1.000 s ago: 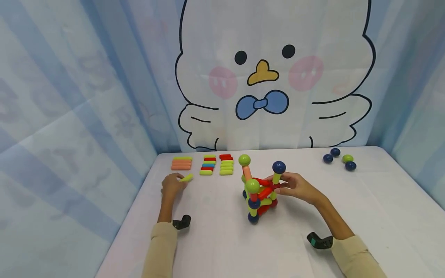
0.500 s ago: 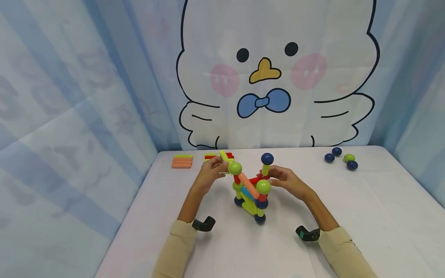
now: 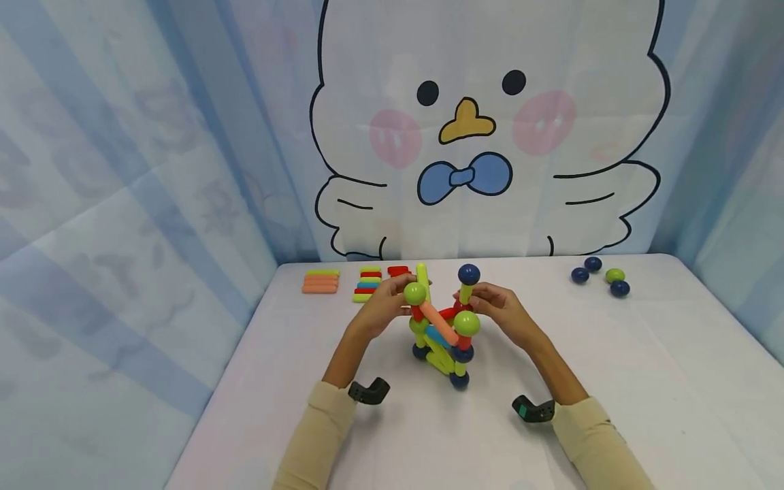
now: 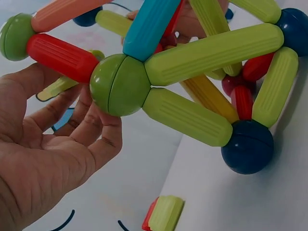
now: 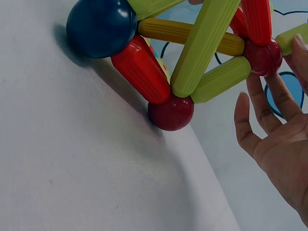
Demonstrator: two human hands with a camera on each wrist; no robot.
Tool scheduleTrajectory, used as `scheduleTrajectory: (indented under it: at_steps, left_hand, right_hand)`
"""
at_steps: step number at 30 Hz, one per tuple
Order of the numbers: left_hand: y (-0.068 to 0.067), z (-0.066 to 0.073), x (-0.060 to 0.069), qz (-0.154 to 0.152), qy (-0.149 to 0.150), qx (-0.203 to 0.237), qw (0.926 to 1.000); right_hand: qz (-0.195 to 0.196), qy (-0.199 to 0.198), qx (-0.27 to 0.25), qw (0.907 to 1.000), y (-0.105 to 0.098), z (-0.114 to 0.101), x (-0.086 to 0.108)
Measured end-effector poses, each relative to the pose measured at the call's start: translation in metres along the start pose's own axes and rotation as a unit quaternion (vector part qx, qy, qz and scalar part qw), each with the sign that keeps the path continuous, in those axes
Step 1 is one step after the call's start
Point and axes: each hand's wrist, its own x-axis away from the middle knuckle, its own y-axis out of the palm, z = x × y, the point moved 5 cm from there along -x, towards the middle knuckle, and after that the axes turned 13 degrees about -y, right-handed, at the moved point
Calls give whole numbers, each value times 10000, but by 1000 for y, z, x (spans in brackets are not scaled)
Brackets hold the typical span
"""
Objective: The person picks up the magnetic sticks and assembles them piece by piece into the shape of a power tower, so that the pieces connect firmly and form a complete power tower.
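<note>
The rod-and-ball frame (image 3: pixel 439 323) was stood on the table (image 3: pixel 429 435), gripped at a red ball (image 5: pixel 262 57) by the right hand (image 3: pixel 503 312); a green rod (image 3: pixel 422 274) was pinched by the left hand (image 3: pixel 381 307). The frame was judged liable to be sprung apart by an uneven push. Rod rows (image 3: pixel 369 284) were partly screened by the left hand; loose balls (image 3: pixel 614 275) were set well apart.

open room: near middle of counter (image 3: pixel 465 442), plus its right side short of the loose balls (image 3: pixel 614 275). ball-and-stick frame (image 3: pixel 438 322) blocks between left hand (image 3: pixel 381 304) and right hand (image 3: pixel 507 311); stick rows (image 3: pixel 367 285) obstruct beyond left.
</note>
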Motion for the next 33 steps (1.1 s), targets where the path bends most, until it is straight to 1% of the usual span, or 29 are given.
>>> scheduleTrajectory:
  at_steps: [4,9,12,17,19,25,29,31,33]
  left_hand:
    - [2,-1,-1,28,-168,29,9999]
    - [7,-4,-3,-184,-333,-57,9993]
    - [8,-5,-3,-305,-342,-170,9988]
    - [8,-3,-4,-451,-219,-420,9979]
    - [8,-4,-6,-445,-251,-463,9976]
    - [9,-7,-8,-386,-577,-541,9961]
    - [11,-6,-9,-473,-543,-625,9954]
    - [11,-7,-9,-463,-528,-562,9959]
    - [10,-9,-10,-383,-525,-509,9966]
  right_hand:
    - [32,37,-23,10000,3,1,1]
    - [124,43,-11,9999,4,0,3]
    - [156,19,0,9999,4,0,2]
    - [294,61,118,9995,2,-1,0]
    - [321,85,143,9993,3,0,0]
    - [324,86,122,9994,6,1,-1]
    - [298,33,162,9994,7,-1,-2]
    - [303,61,222,9993,7,-1,-2]
    - [302,155,323,9989,7,-1,-1]
